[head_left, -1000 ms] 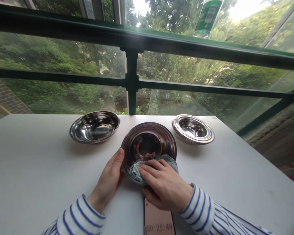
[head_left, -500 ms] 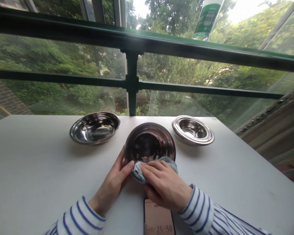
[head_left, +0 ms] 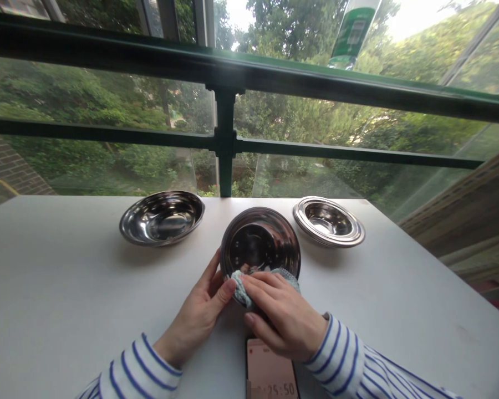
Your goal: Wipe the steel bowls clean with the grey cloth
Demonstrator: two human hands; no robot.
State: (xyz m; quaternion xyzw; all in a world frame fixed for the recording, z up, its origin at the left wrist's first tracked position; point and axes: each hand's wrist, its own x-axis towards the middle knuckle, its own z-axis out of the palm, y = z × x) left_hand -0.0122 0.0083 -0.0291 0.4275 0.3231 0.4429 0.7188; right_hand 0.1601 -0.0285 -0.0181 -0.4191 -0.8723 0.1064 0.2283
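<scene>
The right hand [head_left: 280, 313] hides much of the cloth [head_left: 242, 291] and, with it, the near rim of the middle bowl [head_left: 264, 235]. Some fingers of the left hand [head_left: 202, 307] disappear behind that bowl. The bottom edge cuts off the phone [head_left: 270, 368] and both sleeves [head_left: 139, 368]; the start of the phone's timer [head_left: 274, 390] is unreadable. The bottle's [head_left: 351, 34] top is out of frame, its lettering too small to read.

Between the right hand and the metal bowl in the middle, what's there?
A bunched pale blue-green cloth. The head view shows it between the fingers of the right hand and the near side of the middle bowl.
</scene>
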